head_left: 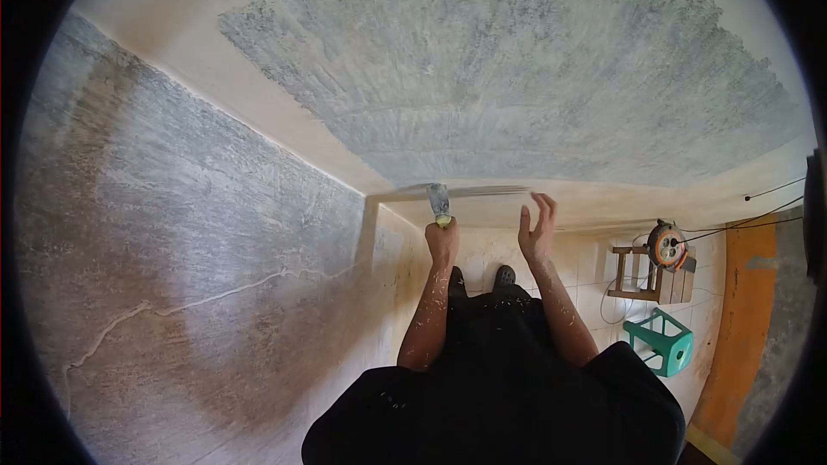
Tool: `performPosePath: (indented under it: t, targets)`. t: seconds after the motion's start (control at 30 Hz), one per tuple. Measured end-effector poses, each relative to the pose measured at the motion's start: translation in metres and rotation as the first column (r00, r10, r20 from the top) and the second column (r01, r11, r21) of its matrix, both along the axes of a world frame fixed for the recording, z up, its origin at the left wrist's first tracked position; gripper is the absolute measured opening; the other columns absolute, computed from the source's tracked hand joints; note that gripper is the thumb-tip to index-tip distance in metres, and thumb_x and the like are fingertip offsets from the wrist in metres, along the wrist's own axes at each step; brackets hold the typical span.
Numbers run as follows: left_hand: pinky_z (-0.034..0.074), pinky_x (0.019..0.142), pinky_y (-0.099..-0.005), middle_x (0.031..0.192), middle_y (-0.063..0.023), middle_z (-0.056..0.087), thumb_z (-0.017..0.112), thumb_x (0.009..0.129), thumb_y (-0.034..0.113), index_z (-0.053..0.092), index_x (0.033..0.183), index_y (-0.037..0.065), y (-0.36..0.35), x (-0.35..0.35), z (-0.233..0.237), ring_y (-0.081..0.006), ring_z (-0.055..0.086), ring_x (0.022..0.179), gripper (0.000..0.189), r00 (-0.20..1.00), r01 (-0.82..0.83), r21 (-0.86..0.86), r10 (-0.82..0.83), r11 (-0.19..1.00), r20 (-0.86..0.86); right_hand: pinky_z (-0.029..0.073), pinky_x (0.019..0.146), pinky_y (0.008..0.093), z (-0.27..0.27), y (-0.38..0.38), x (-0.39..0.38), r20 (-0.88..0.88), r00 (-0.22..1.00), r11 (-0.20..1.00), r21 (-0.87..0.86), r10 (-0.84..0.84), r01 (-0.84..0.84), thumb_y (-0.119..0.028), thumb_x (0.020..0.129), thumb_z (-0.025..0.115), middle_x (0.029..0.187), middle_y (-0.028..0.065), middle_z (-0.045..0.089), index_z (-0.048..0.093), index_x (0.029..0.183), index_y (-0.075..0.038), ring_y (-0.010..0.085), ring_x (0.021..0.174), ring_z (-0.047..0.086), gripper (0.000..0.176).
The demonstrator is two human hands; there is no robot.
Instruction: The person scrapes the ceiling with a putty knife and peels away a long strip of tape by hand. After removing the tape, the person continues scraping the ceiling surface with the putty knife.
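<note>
While my left hand (pixel 442 241) grips yellow-green handle of wide metal plastering knife (pixel 438 200), blade lies flat on cream wall (pixel 293 133), at near edge of big grey skimmed patch (pixel 517 60). My right hand (pixel 538 228) open, fingers spread, just by blade's right end; touching or not, cannot tell. Both forearms plaster-speckled. Right side: small wooden stool (pixel 642 280) carrying orange cable reel (pixel 668 245); teal plastic stool (pixel 662 340) nearer me; orange door (pixel 745 319) further right. Rough grey-brown wall (pixel 198 232) on left.
</note>
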State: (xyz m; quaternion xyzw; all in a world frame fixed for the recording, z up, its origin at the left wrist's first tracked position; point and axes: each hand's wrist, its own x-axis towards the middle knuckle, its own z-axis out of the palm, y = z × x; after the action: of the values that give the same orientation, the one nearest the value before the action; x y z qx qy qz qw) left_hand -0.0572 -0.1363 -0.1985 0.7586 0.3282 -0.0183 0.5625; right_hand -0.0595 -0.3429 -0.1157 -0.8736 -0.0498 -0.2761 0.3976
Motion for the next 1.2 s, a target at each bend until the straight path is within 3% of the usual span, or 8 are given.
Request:
performPosePath:
  t: [0.1, 0.2, 0.3, 0.4, 0.8, 1.0, 1.13, 1.2]
  targets:
    - [0.046, 0.056, -0.0416, 0.062, -0.0238, 0.063, 0.064, 0.078, 0.021, 0.062, 0.069, -0.01, -0.008, -0.013, 0.036, -0.0359, 0.065, 0.062, 0.032, 0.998, 0.032, 0.121, -0.039, 0.992, 0.056, 0.045, 0.086, 0.041, 0.0, 0.0, 0.006, -0.022, 0.997, 0.997, 0.038, 0.071, -0.07, -0.005, 0.088, 0.06, 0.107, 0.0178, 0.055, 0.055, 0.113, -0.002, 0.0342, 0.102, 0.053, 0.026]
    - [0.046, 0.056, -0.0416, 0.063, -0.0241, 0.062, 0.064, 0.078, 0.02, 0.062, 0.069, -0.01, -0.003, -0.012, 0.011, -0.036, 0.066, 0.062, 0.032, 0.999, 0.053, 0.22, -0.054, 0.974, -0.004, 0.045, 0.086, 0.0412, -0.002, 0.002, 0.013, -0.049, 0.995, 0.996, 0.032, 0.084, -0.082, -0.007, 0.087, 0.061, 0.106, 0.0164, 0.056, 0.057, 0.111, -0.004, 0.0342, 0.102, 0.054, 0.025]
    - [0.046, 0.056, -0.0421, 0.063, -0.0249, 0.063, 0.064, 0.078, 0.019, 0.062, 0.069, -0.011, -0.006, -0.007, 0.011, -0.0365, 0.066, 0.063, 0.032, 1.0, 0.01, 0.036, -0.01, 0.999, -0.007, 0.045, 0.087, 0.0419, -0.004, -0.001, 0.014, -0.075, 0.993, 0.995, 0.029, 0.095, -0.093, -0.007, 0.087, 0.061, 0.105, 0.0167, 0.055, 0.056, 0.112, -0.005, 0.0344, 0.103, 0.053, 0.025]
    - [0.046, 0.057, -0.0426, 0.065, -0.0263, 0.063, 0.064, 0.078, 0.019, 0.061, 0.07, -0.011, -0.001, -0.012, 0.017, -0.0376, 0.066, 0.066, 0.031, 0.999, 0.039, 0.166, -0.038, 0.985, -0.013, 0.044, 0.088, 0.0419, -0.006, 0.0, 0.015, -0.078, 0.993, 0.996, 0.018, 0.09, -0.089, -0.006, 0.087, 0.06, 0.104, 0.0161, 0.055, 0.055, 0.111, -0.004, 0.0339, 0.103, 0.052, 0.025]
    - [0.045, 0.056, -0.0425, 0.06, -0.0236, 0.061, 0.063, 0.079, 0.021, 0.061, 0.067, -0.009, -0.011, -0.01, 0.043, -0.0348, 0.066, 0.061, 0.033, 0.999, 0.024, 0.037, -0.026, 0.999, 0.041, 0.043, 0.085, 0.0418, -0.004, -0.004, 0.021, -0.067, 0.989, 0.991, -0.005, 0.133, -0.134, -0.006, 0.088, 0.058, 0.101, 0.0156, 0.056, 0.055, 0.106, -0.001, 0.0328, 0.098, 0.051, 0.019]
    - [0.043, 0.052, -0.0412, 0.057, -0.0208, 0.06, 0.062, 0.08, 0.02, 0.06, 0.066, -0.007, -0.008, -0.008, 0.017, -0.03, 0.063, 0.055, 0.031, 0.998, 0.061, 0.131, -0.063, 0.99, 0.011, 0.043, 0.084, 0.0425, -0.014, -0.007, 0.024, -0.063, 0.987, 0.989, 0.015, 0.151, -0.15, -0.005, 0.088, 0.058, 0.1, 0.0156, 0.056, 0.055, 0.106, -0.002, 0.0333, 0.098, 0.051, 0.019]
    - [0.044, 0.052, -0.0431, 0.06, -0.023, 0.061, 0.062, 0.08, 0.02, 0.061, 0.065, -0.008, -0.016, 0.002, 0.092, -0.0321, 0.065, 0.059, 0.032, 0.983, 0.04, 0.103, -0.058, 0.994, 0.177, 0.043, 0.084, 0.0424, -0.006, -0.004, 0.02, -0.076, 0.989, 0.991, -0.011, 0.129, -0.13, -0.005, 0.088, 0.058, 0.099, 0.0162, 0.055, 0.055, 0.106, -0.002, 0.0343, 0.098, 0.052, 0.018]
    - [0.044, 0.051, -0.0419, 0.059, -0.0229, 0.061, 0.063, 0.08, 0.02, 0.06, 0.065, -0.009, -0.016, -0.011, 0.032, -0.03, 0.066, 0.059, 0.033, 0.989, 0.053, 0.245, -0.085, 0.968, 0.123, 0.043, 0.084, 0.042, -0.006, -0.005, 0.022, -0.075, 0.987, 0.989, 0.023, 0.145, -0.144, -0.005, 0.088, 0.058, 0.099, 0.0162, 0.056, 0.055, 0.106, -0.002, 0.034, 0.097, 0.052, 0.018]
